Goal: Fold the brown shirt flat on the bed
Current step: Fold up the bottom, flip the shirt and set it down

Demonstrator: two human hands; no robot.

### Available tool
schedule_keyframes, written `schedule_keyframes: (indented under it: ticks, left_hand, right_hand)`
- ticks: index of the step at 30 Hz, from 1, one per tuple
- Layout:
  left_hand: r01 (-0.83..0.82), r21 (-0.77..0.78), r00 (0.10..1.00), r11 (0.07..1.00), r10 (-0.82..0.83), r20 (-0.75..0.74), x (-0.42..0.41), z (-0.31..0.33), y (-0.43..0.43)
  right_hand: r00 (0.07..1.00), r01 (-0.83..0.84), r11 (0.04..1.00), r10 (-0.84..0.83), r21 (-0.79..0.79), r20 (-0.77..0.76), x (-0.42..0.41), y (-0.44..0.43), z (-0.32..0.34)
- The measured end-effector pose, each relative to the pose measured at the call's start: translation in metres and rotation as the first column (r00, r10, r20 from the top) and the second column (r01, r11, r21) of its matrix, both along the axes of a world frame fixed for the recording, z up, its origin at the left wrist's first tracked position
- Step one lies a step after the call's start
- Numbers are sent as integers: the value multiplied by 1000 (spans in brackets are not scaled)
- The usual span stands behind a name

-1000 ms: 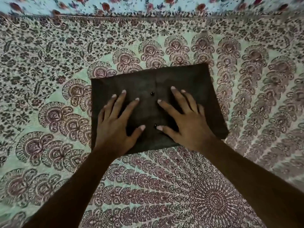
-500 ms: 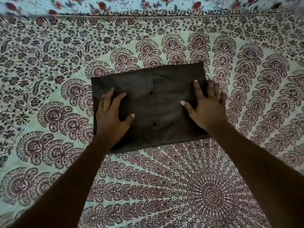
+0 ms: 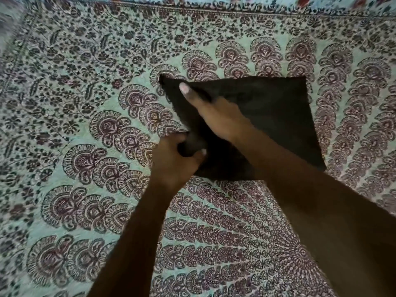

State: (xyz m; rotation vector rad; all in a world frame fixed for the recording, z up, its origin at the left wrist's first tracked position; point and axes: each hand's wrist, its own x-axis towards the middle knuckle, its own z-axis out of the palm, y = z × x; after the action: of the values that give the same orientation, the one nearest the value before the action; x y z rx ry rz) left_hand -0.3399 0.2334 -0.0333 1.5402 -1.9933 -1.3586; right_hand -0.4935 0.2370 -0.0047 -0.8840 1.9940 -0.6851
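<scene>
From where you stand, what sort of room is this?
Probably a bedroom: a printed bedspread covers the whole surface, a second floral cloth lies beyond it, and both hands work a folded brown shirt.

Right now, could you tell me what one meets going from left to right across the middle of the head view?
Bedspread → left hand gripping the shirt's left edge → right hand → shirt → bedspread again.
</scene>
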Motion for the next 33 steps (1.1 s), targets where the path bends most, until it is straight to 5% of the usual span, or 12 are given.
schedule_keyframes:
  ticks: [2, 5, 8, 11, 13, 19, 22, 29, 33]
  left_hand:
    - [156, 117, 978, 981, -137, -158, -6, 5, 10]
    - [360, 255, 912, 898, -282, -297, -9, -1, 21]
    - [308, 362, 896, 880, -140, -422, -6, -3, 35]
    - [-87, 470, 866, 878, 300, -399, 10, 1, 49]
    - [-232, 512, 842, 827, 435, -320, 27, -2, 54]
    - [-194, 745, 790, 638, 552, -266, 73, -5, 54]
    - [-182, 875, 695, 449, 688, -208, 99, 4, 62]
    - [-89, 928, 542, 361, 800, -259, 185, 24, 99]
    - [-127, 900, 594, 418, 758, -268, 252, 37, 113]
  right_hand:
    - [996, -31, 995, 23, 93, 91, -7, -14, 12]
    - [980, -112, 967, 145, 231, -133, -14, -23, 1]
    - [942, -95, 983, 141, 160, -305, -18, -8, -9]
    - [981, -47, 995, 62, 88, -182, -24, 16, 12]
    - [999, -10, 1000, 11, 6, -44, -22, 35, 33]
    - [874, 217, 945, -77, -243, 481, 47, 106, 136]
    - [741, 347, 914, -131, -209, 659, 88, 135, 157]
    - [581, 523, 849, -285, -81, 762, 166, 208, 167]
    - [545, 552, 834, -372, 13, 751, 199, 247, 153]
